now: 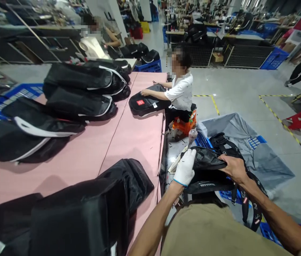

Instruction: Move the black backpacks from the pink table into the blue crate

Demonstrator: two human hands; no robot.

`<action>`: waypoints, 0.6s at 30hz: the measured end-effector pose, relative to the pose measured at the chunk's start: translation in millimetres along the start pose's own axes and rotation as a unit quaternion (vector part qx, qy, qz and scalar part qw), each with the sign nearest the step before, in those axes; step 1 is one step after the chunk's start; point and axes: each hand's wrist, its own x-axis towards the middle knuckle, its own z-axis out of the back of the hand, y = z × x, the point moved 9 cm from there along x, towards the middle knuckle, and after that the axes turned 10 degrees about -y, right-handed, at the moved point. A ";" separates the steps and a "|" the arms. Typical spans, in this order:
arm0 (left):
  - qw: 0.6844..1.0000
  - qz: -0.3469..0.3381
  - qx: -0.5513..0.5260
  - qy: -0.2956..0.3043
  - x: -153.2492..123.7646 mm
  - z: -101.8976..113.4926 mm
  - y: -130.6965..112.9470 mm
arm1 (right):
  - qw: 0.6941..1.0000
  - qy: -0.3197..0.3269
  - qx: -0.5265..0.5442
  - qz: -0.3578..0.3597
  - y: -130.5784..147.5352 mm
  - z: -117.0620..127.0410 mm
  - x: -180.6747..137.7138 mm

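A black bag [209, 170] with dangling straps hangs off the right side of the pink table [129, 138], and both my hands are on it. My left hand [185, 167], in a white glove, grips its left end. My bare right hand [235, 169] clamps down on its top right part. The straps [250, 199] fall under my right forearm. A large black bag [86, 209] lies on the table in front of me, to the left of my arms.
Several black bags with white trim [78, 92] are piled at the table's far left. A seated person in a white shirt [181, 92] handles another black bag [146, 103] at the table's right edge. Grey sheet [259, 153] and blue crates [269, 231] lie on the floor.
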 end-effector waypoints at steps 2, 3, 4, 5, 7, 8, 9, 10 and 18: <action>1.000 0.021 0.010 0.018 36.2 6.5 12.6 | 0.999 0.039 0.012 -0.017 -20.5 -21.2 35.8; 0.999 0.038 0.017 0.025 54.7 9.1 20.9 | 0.998 0.061 0.015 -0.025 -30.2 -33.1 55.0; 0.997 0.059 0.024 0.032 72.9 11.2 31.0 | 0.996 0.085 0.016 -0.033 -39.5 -45.8 74.9; 0.996 0.081 0.027 0.038 90.6 12.6 42.1 | 0.993 0.109 0.015 -0.041 -48.3 -58.7 95.0; 0.990 0.129 0.014 0.047 123.1 14.5 67.1 | 0.985 0.159 0.021 -0.059 -64.4 -85.5 134.2; 0.987 0.150 0.000 0.048 137.9 15.0 80.2 | 0.980 0.183 0.035 -0.071 -72.0 -99.3 152.4; 0.984 0.168 -0.019 0.048 151.6 14.8 93.1 | 0.972 0.209 0.059 -0.087 -79.4 -113.5 169.1; 0.982 0.180 -0.042 0.048 164.4 13.6 105.5 | 0.961 0.235 0.095 -0.111 -87.1 -128.7 183.5; 0.917 0.275 -0.289 -0.006 222.3 -34.6 183.8 | 0.858 0.265 0.303 -0.319 -145.8 -269.8 233.0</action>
